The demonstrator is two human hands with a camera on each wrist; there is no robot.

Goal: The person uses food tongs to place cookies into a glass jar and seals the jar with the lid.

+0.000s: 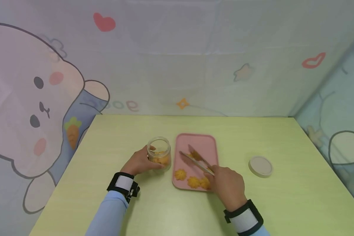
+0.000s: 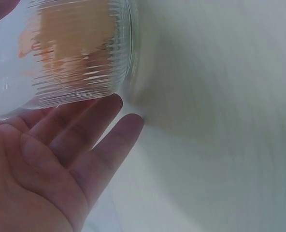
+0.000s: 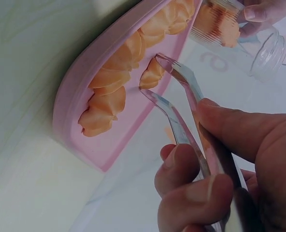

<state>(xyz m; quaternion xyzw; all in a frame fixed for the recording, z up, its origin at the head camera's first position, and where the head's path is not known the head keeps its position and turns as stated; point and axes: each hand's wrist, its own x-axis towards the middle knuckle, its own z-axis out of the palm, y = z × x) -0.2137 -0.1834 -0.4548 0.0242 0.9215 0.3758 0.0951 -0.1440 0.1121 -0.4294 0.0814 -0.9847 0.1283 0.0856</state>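
One left hand (image 1: 144,162) holds one glass jar (image 1: 168,156), thumb and fingers around its sides, just left of one pink tray (image 1: 203,144). Several yellow pieces lie in the jar, too overlapped to count. One right hand (image 1: 228,185) grips one pair of tongs (image 3: 192,87), its two tips on either side of one piece (image 3: 151,74) on the tray. At least three others (image 1: 180,174) line the near edge. One lid (image 1: 261,166) lies apart, right.
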